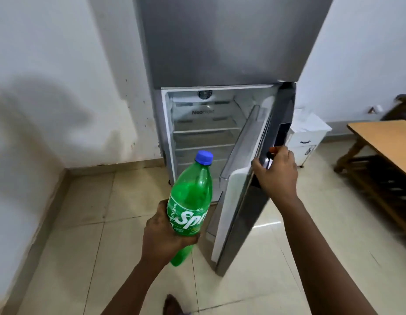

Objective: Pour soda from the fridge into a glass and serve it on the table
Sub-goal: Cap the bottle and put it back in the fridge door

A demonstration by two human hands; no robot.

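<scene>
A green Sprite bottle (191,201) with a blue cap (204,157) is upright in my left hand (162,233), which grips it around the label in front of the fridge. The grey fridge (220,42) stands against the wall with its lower door (247,194) swung partly open. My right hand (276,173) is closed on the edge of that door near its handle. Inside, the lit compartment (204,133) shows bare shelves. No glass is in view.
A wooden table (386,142) with a slatted lower shelf stands at the right. A small white cabinet (307,137) sits between the fridge and the table. White walls rise to the left and behind. The floor is pale tile (95,223). My foot (172,305) shows at the bottom.
</scene>
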